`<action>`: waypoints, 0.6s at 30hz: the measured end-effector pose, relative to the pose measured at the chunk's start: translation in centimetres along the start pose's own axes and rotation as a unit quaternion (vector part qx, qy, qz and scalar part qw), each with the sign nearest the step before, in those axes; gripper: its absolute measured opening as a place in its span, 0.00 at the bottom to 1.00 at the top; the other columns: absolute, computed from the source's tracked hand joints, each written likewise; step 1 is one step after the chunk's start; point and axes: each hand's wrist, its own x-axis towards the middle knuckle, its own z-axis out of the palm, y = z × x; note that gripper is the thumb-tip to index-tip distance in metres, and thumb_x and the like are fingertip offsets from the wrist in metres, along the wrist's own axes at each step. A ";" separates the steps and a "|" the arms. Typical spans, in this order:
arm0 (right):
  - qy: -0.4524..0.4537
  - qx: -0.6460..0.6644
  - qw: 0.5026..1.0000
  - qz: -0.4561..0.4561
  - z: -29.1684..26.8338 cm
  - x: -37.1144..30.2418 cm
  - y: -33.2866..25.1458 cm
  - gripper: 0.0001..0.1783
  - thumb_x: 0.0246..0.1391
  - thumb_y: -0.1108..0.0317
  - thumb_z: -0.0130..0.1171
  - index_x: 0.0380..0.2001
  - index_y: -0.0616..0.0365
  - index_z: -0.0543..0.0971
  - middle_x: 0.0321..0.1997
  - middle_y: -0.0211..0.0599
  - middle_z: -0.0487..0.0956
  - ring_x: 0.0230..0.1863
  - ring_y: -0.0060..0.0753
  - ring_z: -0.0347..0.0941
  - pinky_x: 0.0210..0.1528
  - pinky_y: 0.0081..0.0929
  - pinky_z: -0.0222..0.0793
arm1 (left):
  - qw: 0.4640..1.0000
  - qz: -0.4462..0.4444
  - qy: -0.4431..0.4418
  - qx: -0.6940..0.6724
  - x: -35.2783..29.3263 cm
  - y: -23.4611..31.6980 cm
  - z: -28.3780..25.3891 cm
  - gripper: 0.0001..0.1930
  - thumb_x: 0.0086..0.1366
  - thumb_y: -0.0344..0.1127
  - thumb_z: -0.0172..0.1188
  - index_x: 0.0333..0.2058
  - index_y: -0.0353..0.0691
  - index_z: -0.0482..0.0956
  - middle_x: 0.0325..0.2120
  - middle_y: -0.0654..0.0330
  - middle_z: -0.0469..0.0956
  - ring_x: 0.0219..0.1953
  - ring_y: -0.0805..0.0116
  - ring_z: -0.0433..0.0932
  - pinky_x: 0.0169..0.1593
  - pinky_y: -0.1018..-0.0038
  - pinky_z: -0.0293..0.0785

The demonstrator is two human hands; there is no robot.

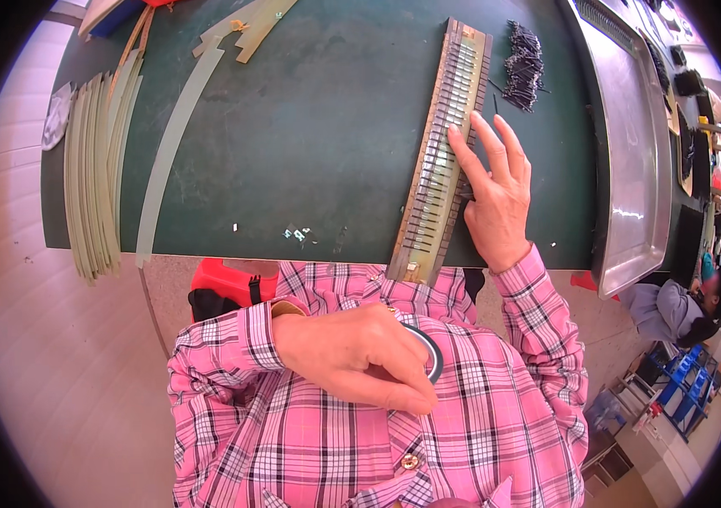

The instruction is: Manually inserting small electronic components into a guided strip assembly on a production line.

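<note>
My left hand point(359, 357) is curled in front of my chest, closed around a tape roll point(435, 356) with a dark rim and a pale inner ring. Most of the roll is hidden behind the fingers. On the table's right half lies a long narrow board point(420, 229), slightly slanted, with a row of thin dark pins or leads across it and slotted edges. My right hand point(496, 186) rests at the board's right edge, fingers stretched out and apart, index and middle fingertips touching it. A heap of small black leaded parts point(524, 68) lies beyond that hand.
Several pale strips point(94, 178) are stacked at the table's left edge, with a single strip point(176, 152) beside them. Small white scraps point(297, 234) lie near the front edge. A metal tray point(635, 161) stands at the right. Farther right, another person point(678, 309) sits.
</note>
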 end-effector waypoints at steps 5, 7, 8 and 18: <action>-0.018 0.016 1.000 0.002 -1.3 -0.3 1.3 0.40 0.31 0.89 0.50 0.53 0.45 0.75 0.62 0.34 0.65 0.65 0.46 0.56 0.62 0.41 0.55 | 1.000 -0.005 -0.002 0.011 1.0 -0.7 0.0 0.09 0.60 0.28 0.62 0.38 0.31 0.81 0.17 0.60 0.71 0.15 0.72 0.66 0.18 0.73 0.57; -0.027 0.022 0.999 0.000 -1.2 -0.8 1.2 0.43 0.30 0.90 0.49 0.54 0.44 0.75 0.63 0.34 0.65 0.65 0.46 0.56 0.62 0.40 0.55 | 1.000 -0.002 0.006 -0.008 1.1 -1.3 -0.1 0.10 0.60 0.29 0.62 0.39 0.31 0.81 0.17 0.60 0.71 0.15 0.72 0.66 0.18 0.73 0.57; -0.021 0.020 0.999 0.013 -0.7 -1.3 0.9 0.43 0.30 0.91 0.48 0.54 0.44 0.75 0.63 0.34 0.65 0.66 0.46 0.56 0.62 0.40 0.55 | 1.000 0.000 0.011 -0.017 1.0 -1.5 -0.2 0.10 0.60 0.29 0.62 0.39 0.31 0.81 0.18 0.59 0.71 0.15 0.72 0.66 0.18 0.73 0.57; -0.039 0.018 0.999 0.009 -0.5 -2.0 0.8 0.44 0.30 0.91 0.47 0.54 0.43 0.75 0.63 0.33 0.65 0.66 0.45 0.56 0.62 0.38 0.56 | 0.999 -0.032 0.026 -0.026 1.2 -2.4 -1.1 0.11 0.60 0.29 0.62 0.41 0.32 0.81 0.16 0.60 0.70 0.15 0.74 0.65 0.19 0.73 0.57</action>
